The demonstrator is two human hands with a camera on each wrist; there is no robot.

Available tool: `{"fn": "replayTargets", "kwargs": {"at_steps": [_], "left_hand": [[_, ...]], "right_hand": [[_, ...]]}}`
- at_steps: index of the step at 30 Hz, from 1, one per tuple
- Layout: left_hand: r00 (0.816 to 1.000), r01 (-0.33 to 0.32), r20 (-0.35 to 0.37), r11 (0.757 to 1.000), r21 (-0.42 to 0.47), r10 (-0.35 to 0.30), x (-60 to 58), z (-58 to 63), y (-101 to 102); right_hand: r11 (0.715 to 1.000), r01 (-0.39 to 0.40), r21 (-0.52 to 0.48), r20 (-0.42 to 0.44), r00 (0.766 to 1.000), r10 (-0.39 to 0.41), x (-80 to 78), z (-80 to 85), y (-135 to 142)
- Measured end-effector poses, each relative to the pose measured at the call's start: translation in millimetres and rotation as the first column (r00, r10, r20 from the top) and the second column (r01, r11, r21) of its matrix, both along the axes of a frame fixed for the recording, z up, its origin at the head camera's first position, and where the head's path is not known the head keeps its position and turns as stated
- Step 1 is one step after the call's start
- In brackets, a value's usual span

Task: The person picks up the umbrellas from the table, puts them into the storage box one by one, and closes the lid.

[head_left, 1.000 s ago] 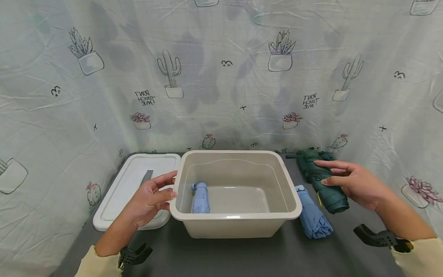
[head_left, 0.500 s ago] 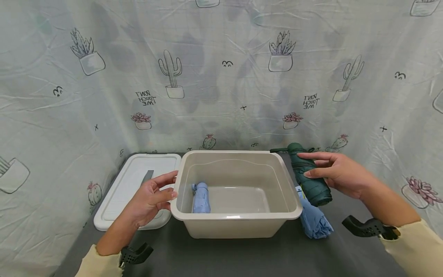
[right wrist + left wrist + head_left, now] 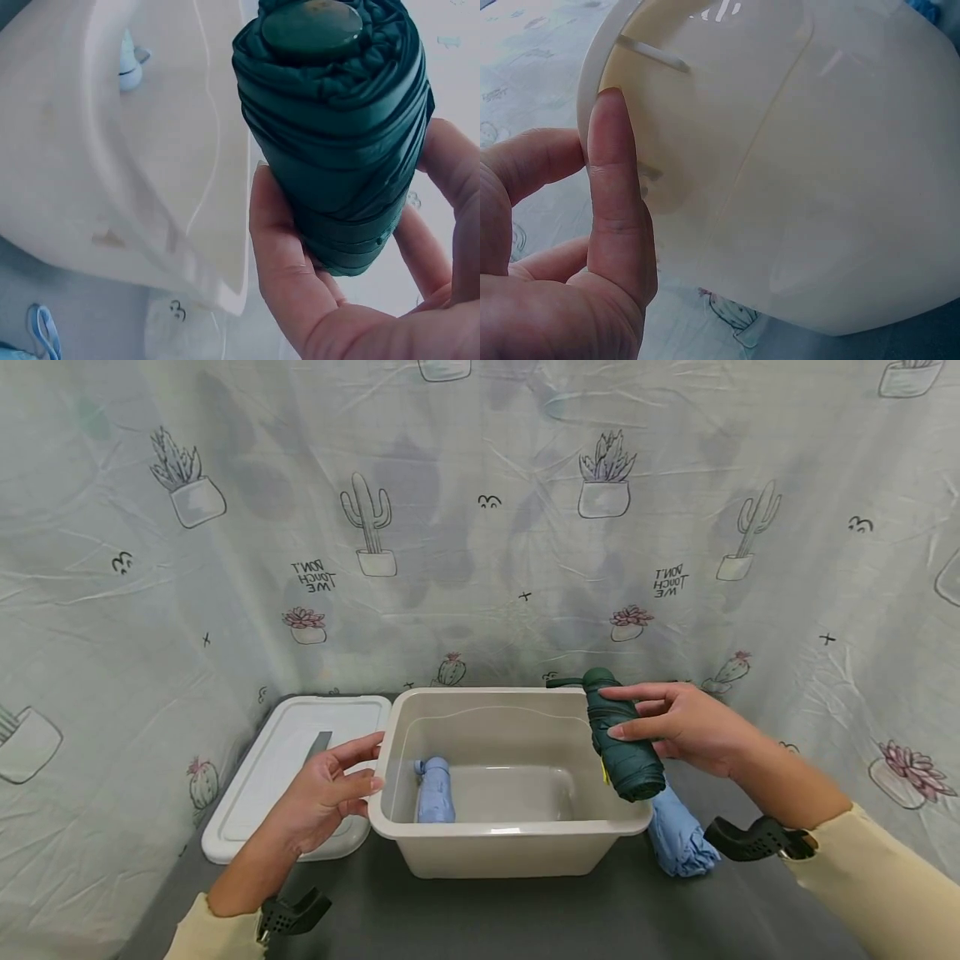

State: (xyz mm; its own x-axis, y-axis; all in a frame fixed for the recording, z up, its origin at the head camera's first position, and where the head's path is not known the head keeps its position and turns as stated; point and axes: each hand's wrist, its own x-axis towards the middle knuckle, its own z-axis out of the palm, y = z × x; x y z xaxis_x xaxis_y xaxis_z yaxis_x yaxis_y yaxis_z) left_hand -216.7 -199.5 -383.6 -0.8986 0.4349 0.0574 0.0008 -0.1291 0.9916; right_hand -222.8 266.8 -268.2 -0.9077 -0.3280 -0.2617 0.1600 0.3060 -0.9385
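My right hand point(image 3: 686, 727) grips a dark green folded umbrella point(image 3: 626, 747) over the right rim of the beige plastic bin point(image 3: 510, 852). Its strap trails left from the top end. In the right wrist view the umbrella's round end point(image 3: 315, 30) faces the camera, thumb and fingers on either side. My left hand point(image 3: 326, 789) pinches the bin's left rim, with the thumb on the outer wall in the left wrist view. Inside the bin, at the left, lies a light blue thing point(image 3: 435, 789), like a small bottle or folded umbrella. A blue folded umbrella point(image 3: 682, 835) lies right of the bin, partly hidden.
A white lid point(image 3: 262, 793) lies left of the bin, partly behind my left hand, with a grey strip on it. The dark grey tabletop point(image 3: 510, 918) extends in front. A cactus-print curtain point(image 3: 480, 552) hangs close behind and on both sides.
My right hand has carried the green umbrella leftward, from beyond the blue umbrella to above the bin's right rim. The left hand and the bin have stayed in place.
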Motion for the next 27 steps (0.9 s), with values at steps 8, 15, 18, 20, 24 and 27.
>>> {"fn": "replayTargets", "kwargs": {"at_steps": [8, 15, 18, 20, 24, 27], "left_hand": [[1.000, 0.000, 0.000, 1.000, 0.002, 0.000, 0.4, 0.9, 0], [1.000, -0.006, 0.007, 1.000, 0.003, 0.006, 1.1, 0.7, 1], [1.000, -0.008, 0.007, 1.000, 0.003, 0.008, 1.1, 0.9, 1], [1.000, -0.006, 0.007, 1.000, 0.004, 0.006, 1.0, 1.0, 1], [1.000, -0.001, 0.004, 1.000, 0.002, 0.001, 1.0, 1.0, 1], [1.000, -0.001, 0.002, 1.000, 0.001, 0.001, 1.4, 0.6, 1]], "right_hand": [[1.000, 0.002, -0.022, 0.031, 1.000, -0.001, -9.0, 0.6, -24], [1.000, -0.001, -0.029, 0.068, 0.998, 0.003, -16.2, -4.3, -46], [0.998, -0.011, -0.070, 0.092, 0.996, 0.017, -19.8, -8.0, -54], [0.996, -0.014, -0.088, 0.106, 0.994, 0.024, -22.2, -10.4, -59], [0.995, -0.024, -0.096, 0.131, 0.991, 0.036, -27.0, -14.4, -69], [0.996, -0.026, -0.091, 0.150, 0.988, 0.039, -30.8, -17.2, -76]]}}
